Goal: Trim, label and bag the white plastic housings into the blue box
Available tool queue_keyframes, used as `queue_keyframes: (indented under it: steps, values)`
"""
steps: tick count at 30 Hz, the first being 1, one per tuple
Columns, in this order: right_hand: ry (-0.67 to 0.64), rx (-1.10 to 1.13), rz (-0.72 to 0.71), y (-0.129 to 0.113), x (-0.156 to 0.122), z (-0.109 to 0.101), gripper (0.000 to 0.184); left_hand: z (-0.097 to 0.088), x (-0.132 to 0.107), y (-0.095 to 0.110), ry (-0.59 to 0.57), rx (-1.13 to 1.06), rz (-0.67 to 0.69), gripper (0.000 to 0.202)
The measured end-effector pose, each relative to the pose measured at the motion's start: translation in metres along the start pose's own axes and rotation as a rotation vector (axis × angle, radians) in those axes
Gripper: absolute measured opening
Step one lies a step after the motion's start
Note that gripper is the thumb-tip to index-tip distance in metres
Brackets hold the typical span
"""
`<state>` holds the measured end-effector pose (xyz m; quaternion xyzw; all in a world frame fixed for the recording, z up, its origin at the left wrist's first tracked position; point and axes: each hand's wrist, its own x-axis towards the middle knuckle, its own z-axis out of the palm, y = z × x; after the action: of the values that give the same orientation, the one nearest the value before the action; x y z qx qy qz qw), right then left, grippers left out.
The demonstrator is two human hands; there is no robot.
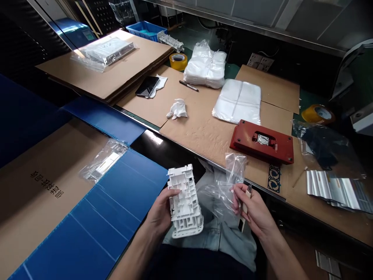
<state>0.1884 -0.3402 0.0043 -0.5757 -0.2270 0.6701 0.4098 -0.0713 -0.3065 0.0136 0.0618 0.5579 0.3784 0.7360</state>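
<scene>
My left hand (pixel 159 210) grips a white moulded plastic part (pixel 184 204) by its left edge, thumb over the ribbed inner face. It is held upright above my lap. In my right hand (pixel 255 208) is a crumpled clear plastic bag (pixel 223 198), pinched at the fingertips. The same hand also has a slim beige-handled tool (pixel 244 210) with a dark metal tip tucked in the fingers; its exact kind is unclear. The bag hangs just right of the white part, with a gap between them.
A red fixture (pixel 253 146) stands near the bench edge, stacks of clear bags (pixel 239 101) behind it. A white glove (pixel 178 109), phone (pixel 147 86), pen (pixel 189 86) and yellow tape roll (pixel 178 62) lie further left. At left, a blue box (pixel 136 190) holds a bagged part (pixel 106 161).
</scene>
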Motion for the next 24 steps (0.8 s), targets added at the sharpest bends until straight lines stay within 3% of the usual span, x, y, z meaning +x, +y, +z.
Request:
queue_keyframes:
  steps: [3,6,9,13,16,19,21,24]
  values:
    - [0.047,-0.055,-0.074,0.000,0.002,0.008,0.036,-0.004,-0.013,0.020,-0.230,0.164,-0.042,0.060]
    - [0.016,-0.115,-0.121,-0.004,-0.001,0.016,0.033,0.001,-0.024,0.034,-0.486,0.518,-0.062,0.096]
    - [-0.085,-0.254,-0.180,-0.010,-0.006,0.019,0.029,0.012,-0.026,0.035,-0.560,0.793,0.010,0.104]
    - [-0.349,-0.466,-0.242,-0.022,-0.011,0.018,0.029,0.023,-0.016,0.020,-0.566,0.752,0.069,0.109]
    - [-0.496,-0.555,-0.276,-0.032,-0.012,0.016,0.029,0.028,-0.005,0.014,-0.641,0.753,0.034,0.100]
    - [-0.601,-0.680,-0.310,-0.047,-0.016,0.012,0.029,0.031,0.001,0.016,-0.735,1.033,0.059,0.071]
    - [-0.626,-0.855,-0.344,-0.057,-0.020,0.008,0.029,0.029,0.002,0.019,-0.709,1.114,0.065,0.056]
    - [-0.575,-1.111,-0.367,-0.064,-0.023,0.001,0.029,0.022,0.000,0.021,-0.619,0.977,0.017,0.050]
